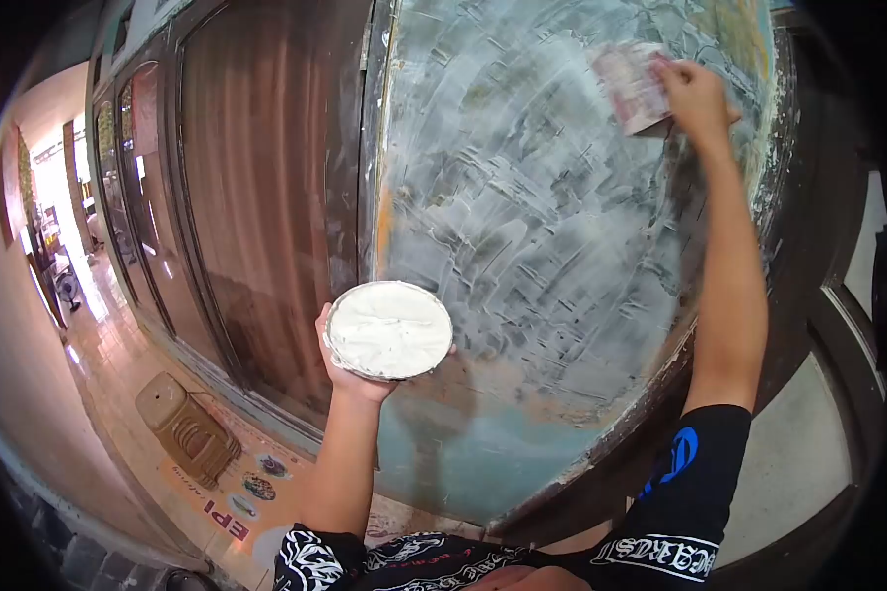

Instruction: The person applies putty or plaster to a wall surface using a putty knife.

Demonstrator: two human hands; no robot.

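My left hand (pixel 367 382) is wrapped round a shallow round container from below and holds it out in front of the wall. White putty (pixel 389 330) fills the container to its rim. Up at the right, my right hand (pixel 698 103) grips a flat, pinkish, white-smeared scraper (pixel 633 89) against the wall. The wall (pixel 522 256) is coated with streaky grey-white putty over blue-green paint, which shows bare along the bottom. The far fingers of both hands are partly hidden.
Left of the wall stands a dark-framed glass panel with a brown curtain (pixel 266 187) behind it. A brown plastic stool (pixel 182 424) stands on the tiled floor near a printed banner (pixel 232 507). A dark wooden frame (pixel 828 256) borders the wall's right edge.
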